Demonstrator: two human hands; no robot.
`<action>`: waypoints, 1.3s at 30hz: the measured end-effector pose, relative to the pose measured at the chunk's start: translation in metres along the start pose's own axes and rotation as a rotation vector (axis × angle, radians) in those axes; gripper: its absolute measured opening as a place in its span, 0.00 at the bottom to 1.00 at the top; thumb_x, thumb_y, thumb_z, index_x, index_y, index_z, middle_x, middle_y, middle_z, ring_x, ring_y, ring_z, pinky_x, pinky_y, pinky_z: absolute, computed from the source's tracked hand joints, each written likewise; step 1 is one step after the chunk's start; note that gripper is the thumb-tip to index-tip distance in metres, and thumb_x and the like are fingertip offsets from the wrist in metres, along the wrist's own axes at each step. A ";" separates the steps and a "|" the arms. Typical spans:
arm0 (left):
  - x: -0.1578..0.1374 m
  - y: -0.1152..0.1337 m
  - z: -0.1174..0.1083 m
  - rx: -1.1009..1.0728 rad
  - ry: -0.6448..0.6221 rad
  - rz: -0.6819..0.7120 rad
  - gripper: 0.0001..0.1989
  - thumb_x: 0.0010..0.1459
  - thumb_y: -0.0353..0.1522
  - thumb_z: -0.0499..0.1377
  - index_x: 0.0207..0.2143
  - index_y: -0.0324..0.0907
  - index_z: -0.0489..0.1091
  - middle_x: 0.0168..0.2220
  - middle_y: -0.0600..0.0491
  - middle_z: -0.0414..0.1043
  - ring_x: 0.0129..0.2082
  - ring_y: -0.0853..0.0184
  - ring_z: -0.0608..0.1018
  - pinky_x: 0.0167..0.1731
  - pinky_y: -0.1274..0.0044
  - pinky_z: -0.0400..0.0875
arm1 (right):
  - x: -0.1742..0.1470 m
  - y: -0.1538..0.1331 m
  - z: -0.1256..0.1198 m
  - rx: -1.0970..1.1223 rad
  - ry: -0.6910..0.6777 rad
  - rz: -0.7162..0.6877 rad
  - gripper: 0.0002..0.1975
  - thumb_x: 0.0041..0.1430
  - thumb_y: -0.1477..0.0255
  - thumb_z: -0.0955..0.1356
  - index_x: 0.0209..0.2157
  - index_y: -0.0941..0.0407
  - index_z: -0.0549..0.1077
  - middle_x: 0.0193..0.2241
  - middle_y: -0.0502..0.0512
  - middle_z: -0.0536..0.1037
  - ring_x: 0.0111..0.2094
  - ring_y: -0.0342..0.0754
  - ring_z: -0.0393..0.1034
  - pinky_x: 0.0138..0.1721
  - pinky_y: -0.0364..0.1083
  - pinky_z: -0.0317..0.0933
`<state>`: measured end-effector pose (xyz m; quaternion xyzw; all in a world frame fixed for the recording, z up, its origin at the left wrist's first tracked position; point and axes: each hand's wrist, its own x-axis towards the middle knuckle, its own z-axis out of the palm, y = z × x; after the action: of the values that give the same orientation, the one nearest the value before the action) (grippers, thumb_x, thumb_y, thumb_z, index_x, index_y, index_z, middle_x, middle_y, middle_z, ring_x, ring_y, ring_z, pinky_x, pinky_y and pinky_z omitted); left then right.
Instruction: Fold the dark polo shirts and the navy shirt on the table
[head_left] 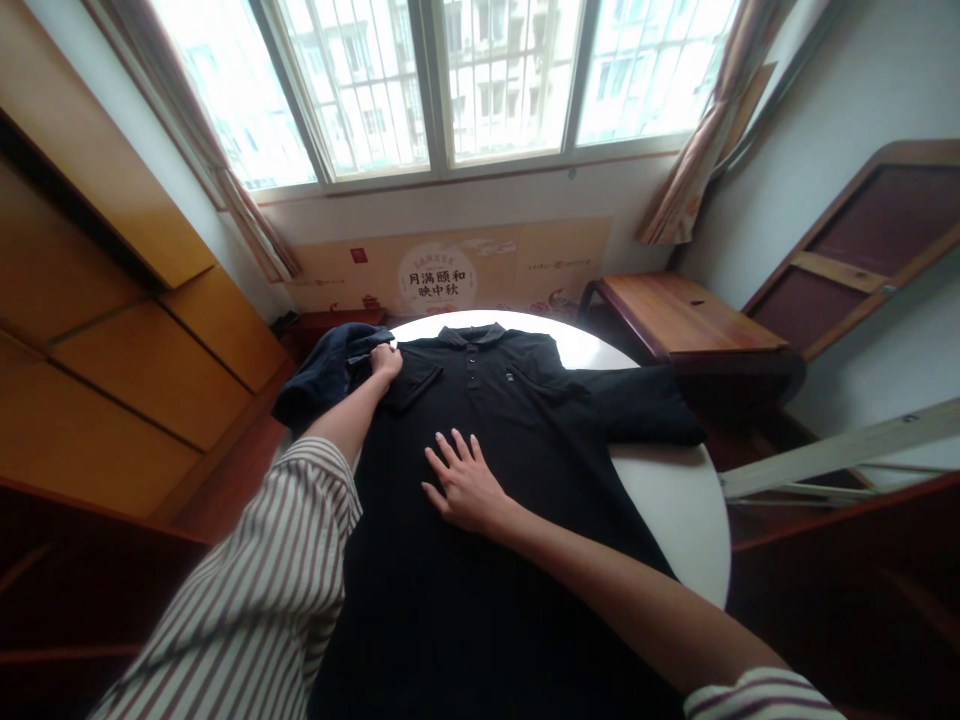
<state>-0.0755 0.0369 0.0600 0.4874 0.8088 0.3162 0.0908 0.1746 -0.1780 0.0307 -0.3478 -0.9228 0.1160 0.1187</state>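
A black polo shirt lies front side up on a white round table, its collar toward the window. My left hand is closed on the shirt's edge near the left shoulder, where the sleeve is folded inward over the chest. Spread flat on the shirt's front is my right hand, fingers apart, holding nothing. The other sleeve stretches out to the right, past the table's edge. Just beyond my left hand sits a bunched dark blue cloth.
Wooden cabinets line the left side. A small wooden table stands at the back right, near a leaning framed panel. Beneath the window is a printed banner. A pale metal frame is close to the table's right edge.
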 end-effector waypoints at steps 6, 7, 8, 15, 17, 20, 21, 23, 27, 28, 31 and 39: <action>-0.098 -0.015 -0.013 0.087 -0.165 0.452 0.20 0.65 0.29 0.53 0.58 0.38 0.66 0.60 0.45 0.66 0.61 0.63 0.66 0.63 0.75 0.55 | 0.001 -0.001 0.002 -0.015 0.019 0.001 0.34 0.69 0.53 0.54 0.67 0.60 0.59 0.69 0.66 0.50 0.69 0.66 0.38 0.65 0.66 0.36; -0.123 -0.024 -0.018 0.099 -0.205 0.524 0.20 0.65 0.30 0.53 0.58 0.40 0.66 0.61 0.46 0.64 0.63 0.64 0.65 0.64 0.75 0.54 | 0.000 -0.001 0.001 -0.021 0.027 0.001 0.33 0.69 0.54 0.54 0.66 0.60 0.59 0.69 0.66 0.50 0.69 0.66 0.39 0.65 0.66 0.36; -0.147 -0.034 -0.024 0.142 -0.253 0.634 0.21 0.66 0.32 0.51 0.60 0.39 0.65 0.63 0.45 0.62 0.65 0.63 0.62 0.66 0.72 0.52 | 0.000 -0.002 0.001 -0.024 0.032 0.001 0.33 0.69 0.54 0.54 0.66 0.60 0.59 0.69 0.66 0.51 0.69 0.65 0.39 0.66 0.66 0.36; -0.258 -0.094 -0.085 0.342 -0.475 0.701 0.26 0.68 0.40 0.47 0.68 0.51 0.54 0.70 0.51 0.50 0.70 0.61 0.52 0.67 0.61 0.48 | 0.001 -0.007 -0.003 -0.048 0.047 0.011 0.32 0.69 0.54 0.54 0.66 0.58 0.60 0.68 0.65 0.54 0.69 0.63 0.43 0.66 0.66 0.34; -0.270 -0.104 -0.097 0.368 -0.466 0.675 0.28 0.68 0.41 0.48 0.69 0.53 0.52 0.70 0.51 0.49 0.70 0.61 0.50 0.67 0.60 0.47 | -0.002 -0.010 -0.004 -0.060 0.035 0.020 0.32 0.70 0.54 0.55 0.66 0.58 0.60 0.68 0.64 0.54 0.69 0.62 0.43 0.66 0.66 0.34; -0.286 -0.118 -0.110 0.368 -0.461 0.651 0.30 0.67 0.42 0.50 0.69 0.54 0.48 0.70 0.51 0.48 0.70 0.60 0.49 0.67 0.59 0.47 | -0.025 -0.014 -0.006 -0.052 -0.021 0.001 0.33 0.69 0.54 0.55 0.67 0.59 0.58 0.69 0.65 0.51 0.69 0.62 0.41 0.67 0.65 0.36; -0.293 -0.122 -0.114 0.361 -0.463 0.650 0.31 0.67 0.43 0.50 0.69 0.54 0.48 0.70 0.51 0.47 0.70 0.59 0.50 0.66 0.59 0.48 | -0.038 -0.015 -0.008 -0.039 -0.048 -0.019 0.34 0.69 0.53 0.55 0.68 0.60 0.57 0.69 0.65 0.49 0.70 0.63 0.40 0.67 0.65 0.37; -0.308 -0.130 -0.124 0.339 -0.473 0.675 0.32 0.65 0.44 0.52 0.69 0.54 0.47 0.70 0.51 0.45 0.70 0.57 0.50 0.66 0.58 0.50 | -0.072 -0.016 -0.014 0.002 -0.102 -0.071 0.36 0.68 0.51 0.56 0.69 0.58 0.54 0.70 0.64 0.47 0.70 0.62 0.38 0.67 0.64 0.37; -0.342 -0.146 -0.147 0.294 -0.577 0.803 0.41 0.58 0.48 0.59 0.69 0.58 0.45 0.70 0.51 0.44 0.70 0.52 0.48 0.65 0.54 0.49 | -0.155 -0.008 -0.035 0.078 -0.171 -0.120 0.37 0.66 0.50 0.58 0.70 0.51 0.48 0.70 0.56 0.46 0.71 0.56 0.36 0.68 0.62 0.33; -0.351 -0.152 -0.152 0.286 -0.616 0.840 0.45 0.55 0.50 0.62 0.69 0.58 0.43 0.70 0.50 0.44 0.70 0.51 0.48 0.65 0.53 0.49 | -0.176 -0.004 -0.040 0.081 -0.186 -0.113 0.38 0.66 0.49 0.60 0.70 0.50 0.46 0.70 0.55 0.46 0.71 0.56 0.36 0.68 0.62 0.32; -0.368 -0.172 -0.163 0.277 -0.678 0.928 0.51 0.47 0.48 0.68 0.68 0.61 0.44 0.69 0.50 0.47 0.69 0.48 0.50 0.63 0.51 0.53 | -0.231 0.016 -0.047 0.040 -0.172 -0.080 0.43 0.61 0.48 0.64 0.71 0.47 0.43 0.70 0.55 0.46 0.70 0.56 0.38 0.68 0.62 0.34; -0.373 -0.204 -0.175 0.259 -0.488 1.092 0.38 0.59 0.23 0.49 0.66 0.66 0.49 0.62 0.57 0.64 0.60 0.62 0.71 0.59 0.64 0.68 | -0.319 0.080 -0.031 -0.225 0.057 0.039 0.37 0.61 0.79 0.59 0.69 0.41 0.49 0.69 0.49 0.49 0.69 0.49 0.43 0.68 0.59 0.40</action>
<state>-0.1151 -0.4188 0.0143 0.8971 0.4297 0.0954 0.0383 0.4659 -0.3293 -0.0075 -0.3801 -0.9192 0.0038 0.1029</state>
